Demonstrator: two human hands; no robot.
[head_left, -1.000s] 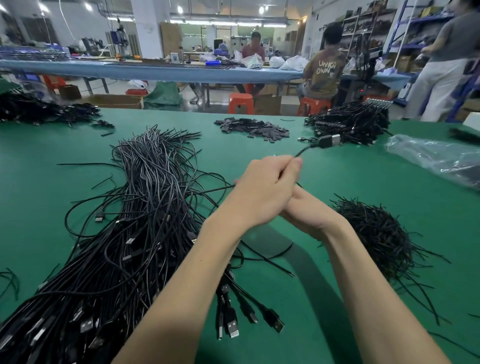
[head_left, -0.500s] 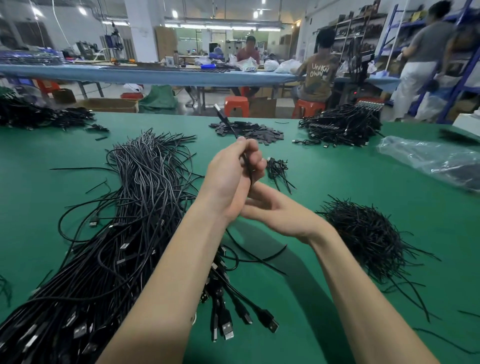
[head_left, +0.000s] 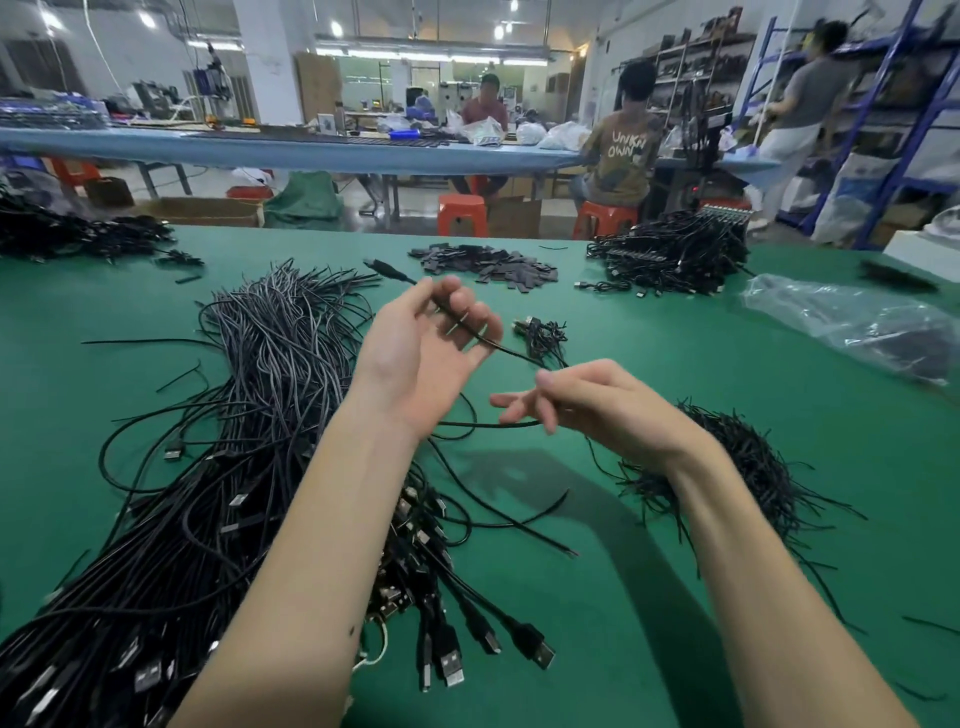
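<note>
- The cable (head_left: 498, 347) is being held in the air above the green table (head_left: 649, 291). It is running between the two hands, with the pile of loose cables (head_left: 249, 415) lying to the left and the heap of black ties (head_left: 737, 457) to the right. Its plug end (head_left: 382, 267) is sticking out beyond the left hand (head_left: 421, 358), and a lower loop is hanging under both wrists.
- That hanging loop is probably the main risk. It is passing just above the edge of the pile, so any wide sweep could catch a stray strand and drag others along.
- The stretch between the hands is looking fairly taut. A sharp tug from either side could pull it out of the lighter grip and let the loop spring open.
- The small tied bundle (head_left: 543, 332) is lying on the table just beyond the hands. A careless swing of the plug end could knock it or tangle with it.
- The left hand is turning palm-up, with its fingers half curled round the cable and the thumb closing over it near the top. The hold looks loose rather than tight.
- The right hand (head_left: 597, 402) is pinching the cable between thumb and forefinger. Its other fingers are spreading out towards the left, and whether they are touching the lower loop cannot be told.
</note>
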